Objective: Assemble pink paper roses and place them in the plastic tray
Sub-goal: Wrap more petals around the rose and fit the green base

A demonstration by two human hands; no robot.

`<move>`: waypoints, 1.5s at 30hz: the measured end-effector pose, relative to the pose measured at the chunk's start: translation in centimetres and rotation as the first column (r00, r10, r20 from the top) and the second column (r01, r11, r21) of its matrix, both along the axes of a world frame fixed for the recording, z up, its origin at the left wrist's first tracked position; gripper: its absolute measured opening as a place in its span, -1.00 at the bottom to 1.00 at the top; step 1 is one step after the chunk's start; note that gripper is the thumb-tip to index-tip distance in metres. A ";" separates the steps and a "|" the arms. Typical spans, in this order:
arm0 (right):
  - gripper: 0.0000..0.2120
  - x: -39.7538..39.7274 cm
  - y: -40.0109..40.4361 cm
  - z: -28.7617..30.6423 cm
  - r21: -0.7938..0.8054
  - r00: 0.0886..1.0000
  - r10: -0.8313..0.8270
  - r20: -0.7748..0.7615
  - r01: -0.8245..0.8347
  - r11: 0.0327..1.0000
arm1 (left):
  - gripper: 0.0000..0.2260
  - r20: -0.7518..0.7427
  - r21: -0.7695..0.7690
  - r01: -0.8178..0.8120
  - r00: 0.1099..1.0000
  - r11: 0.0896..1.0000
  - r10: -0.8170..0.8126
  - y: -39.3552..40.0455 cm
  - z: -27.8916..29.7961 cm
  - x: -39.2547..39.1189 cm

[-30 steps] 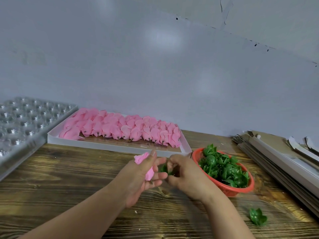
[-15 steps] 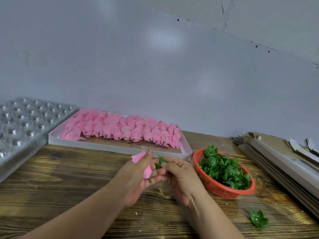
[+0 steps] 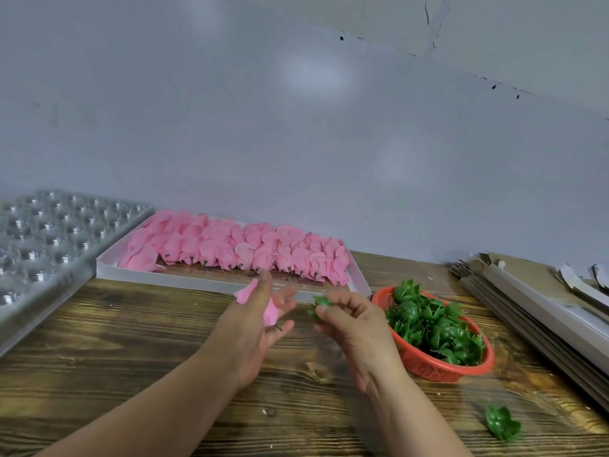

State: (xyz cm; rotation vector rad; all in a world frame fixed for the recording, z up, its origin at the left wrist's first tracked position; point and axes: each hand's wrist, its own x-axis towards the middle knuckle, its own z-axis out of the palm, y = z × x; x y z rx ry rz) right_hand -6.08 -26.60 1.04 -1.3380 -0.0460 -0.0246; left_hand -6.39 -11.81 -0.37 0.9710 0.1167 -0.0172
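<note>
Holding a pink rose (image 3: 271, 313) stem-down, left hand (image 3: 255, 328) faces right hand (image 3: 354, 328), whose fingers (image 3: 324, 311) pinch a green calyx (image 3: 321, 303) at 3 o'clock, apart.

No text, label, brand, number or sign can be read on anything in view.

Beside the orange-red mesh basket (image 3: 438, 371) of dark green plastic calyxes (image 3: 435, 328) stands a white box (image 3: 227, 285) filled with pink paper roses (image 3: 237, 249). The table (image 3: 115, 341) beneath the basket shows brown, dark-streaked wood grain. Beyond the box lies a clear, silvery dimpled plastic tray (image 3: 49, 235).
</note>
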 end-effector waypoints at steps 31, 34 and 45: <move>-0.79 -1.8 3.7 -1.1 0.040 0.972 0.210 -0.108 -0.207 0.978 | -0.46 0.052 0.098 -0.069 0.997 0.993 0.064 -0.4 -0.5 0.0; -0.78 -2.0 3.8 -1.0 0.033 0.979 0.192 -0.076 -0.190 0.981 | -0.48 0.062 0.096 -0.070 0.996 0.993 0.064 -0.5 -0.7 -0.2; -0.86 -2.1 3.8 -0.7 -0.057 0.991 0.131 0.002 -0.130 0.990 | -0.54 0.079 0.167 -0.053 0.996 0.984 0.040 -0.6 -0.9 0.0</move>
